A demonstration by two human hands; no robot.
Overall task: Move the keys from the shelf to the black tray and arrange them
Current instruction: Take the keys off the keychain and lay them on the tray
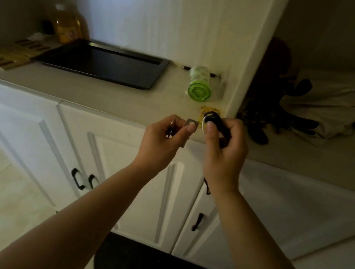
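Head view: left hand [167, 133] pinched a flat key [190, 126]; right hand [224, 141] gripped a black fob [212, 120], apparently separating them; black tray [104, 63] waited at ten o'clock.

keys [190, 123]: silver key, black fob, both held in hands | tray [104, 63]: black, flat on shelf, nothing in it

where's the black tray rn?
Head view, left of centre: the black tray sits on the shelf countertop, between the yellow bottle at its far left and the green roll on its right.
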